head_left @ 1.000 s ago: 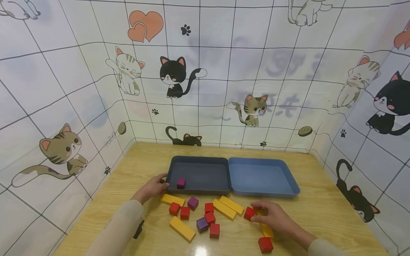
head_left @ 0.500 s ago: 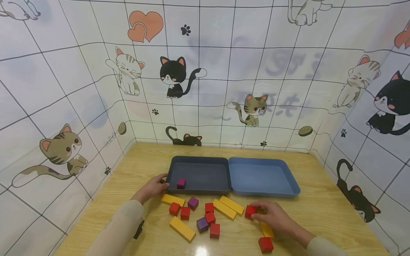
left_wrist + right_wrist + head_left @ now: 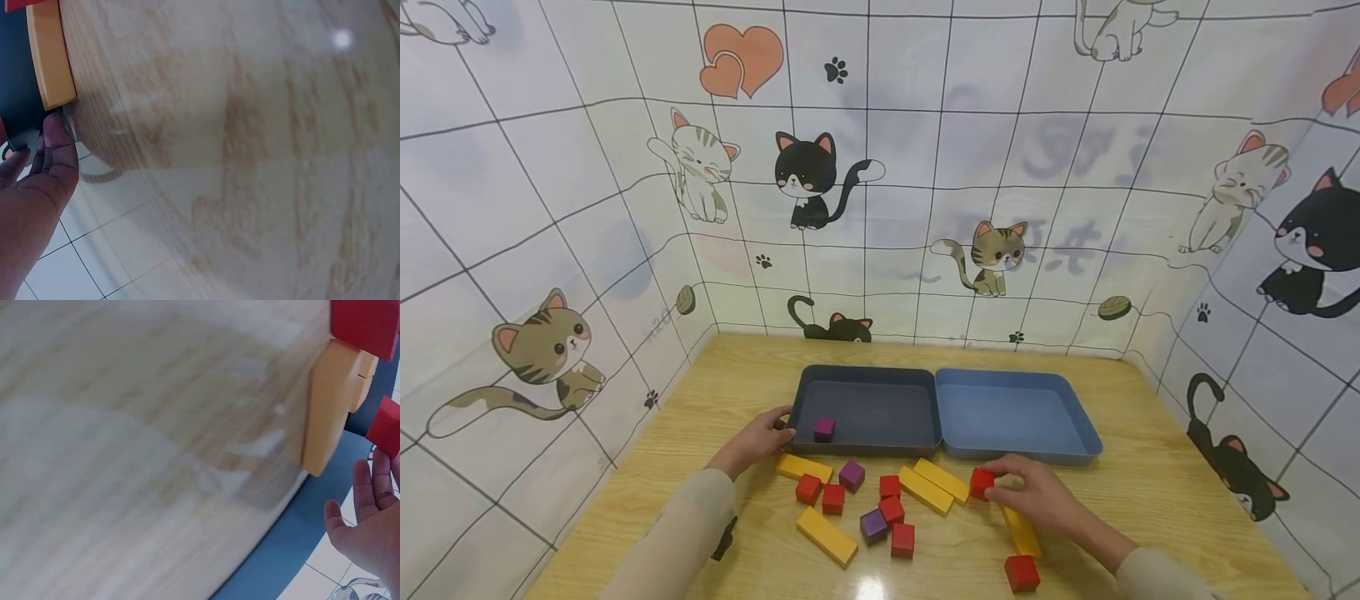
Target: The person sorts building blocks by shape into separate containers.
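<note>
At the right front, my right hand [image 3: 1033, 493] pinches a red cube [image 3: 981, 483] between thumb and fingertips. The right wrist view shows the same red cube [image 3: 386, 428] at the fingertips, above the table. Just under that hand lies a yellow block [image 3: 1022, 532], with another red cube [image 3: 1022, 573] at its near end. My left hand [image 3: 758, 435] holds the left front corner of the dark grey tray [image 3: 868, 451], its thumb [image 3: 57, 134] close to a yellow block [image 3: 51, 59] in the left wrist view. A purple cube [image 3: 824, 430] sits inside that tray.
A blue tray [image 3: 1022, 457] stands against the dark tray's right side. In front of the trays lie several red cubes [image 3: 903, 541], two purple cubes [image 3: 874, 527] and several yellow blocks [image 3: 827, 537]. A cat-patterned sheet [image 3: 910, 208] encloses the table's back and sides.
My right hand has risen and shifted slightly toward the trays with the red cube, uncovering more of the yellow block below. The left hand stays at the dark tray's corner.
</note>
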The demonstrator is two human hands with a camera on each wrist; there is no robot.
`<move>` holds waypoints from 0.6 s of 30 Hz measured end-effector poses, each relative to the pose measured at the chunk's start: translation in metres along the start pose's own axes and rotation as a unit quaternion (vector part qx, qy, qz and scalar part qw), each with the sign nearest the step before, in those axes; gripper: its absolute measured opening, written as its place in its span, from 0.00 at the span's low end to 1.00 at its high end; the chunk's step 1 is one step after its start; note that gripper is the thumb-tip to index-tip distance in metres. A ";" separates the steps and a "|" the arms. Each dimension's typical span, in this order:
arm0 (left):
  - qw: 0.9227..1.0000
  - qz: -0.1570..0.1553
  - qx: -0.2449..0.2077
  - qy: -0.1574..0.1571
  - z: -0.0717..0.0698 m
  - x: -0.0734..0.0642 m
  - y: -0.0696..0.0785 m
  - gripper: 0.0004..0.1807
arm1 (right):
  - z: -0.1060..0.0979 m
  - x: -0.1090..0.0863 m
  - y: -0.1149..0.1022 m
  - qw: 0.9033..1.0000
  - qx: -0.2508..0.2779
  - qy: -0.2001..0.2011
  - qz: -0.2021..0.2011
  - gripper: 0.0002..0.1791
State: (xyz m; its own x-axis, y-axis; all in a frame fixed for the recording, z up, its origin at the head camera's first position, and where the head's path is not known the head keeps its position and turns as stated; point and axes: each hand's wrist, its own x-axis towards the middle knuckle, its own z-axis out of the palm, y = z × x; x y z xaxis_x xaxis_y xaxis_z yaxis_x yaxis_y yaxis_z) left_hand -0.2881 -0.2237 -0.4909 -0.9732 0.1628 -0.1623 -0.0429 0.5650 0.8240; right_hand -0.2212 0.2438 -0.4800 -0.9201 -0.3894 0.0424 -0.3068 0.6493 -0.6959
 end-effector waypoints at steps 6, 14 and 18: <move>1.000 -0.007 -0.001 0.001 0.000 0.000 0.000 0.28 | 0.000 0.007 -0.011 1.000 0.006 0.014 -0.016 0.20; 1.000 -0.016 -0.005 0.011 0.001 -0.001 0.000 0.28 | 0.009 0.020 -0.029 0.999 0.021 0.008 -0.028 0.22; 1.000 -0.014 -0.017 0.012 0.000 -0.001 0.001 0.28 | 0.012 0.028 -0.036 0.999 0.023 0.001 -0.045 0.22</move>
State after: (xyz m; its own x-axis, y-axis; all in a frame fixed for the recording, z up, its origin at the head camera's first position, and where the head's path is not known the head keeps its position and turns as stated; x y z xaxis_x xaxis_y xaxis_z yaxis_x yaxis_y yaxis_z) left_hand -0.2876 -0.2232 -0.4905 -0.9765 0.1278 -0.1733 -0.0777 0.5417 0.8370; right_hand -0.2324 0.2015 -0.4626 -0.8898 -0.4437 0.1068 -0.3767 0.5818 -0.7209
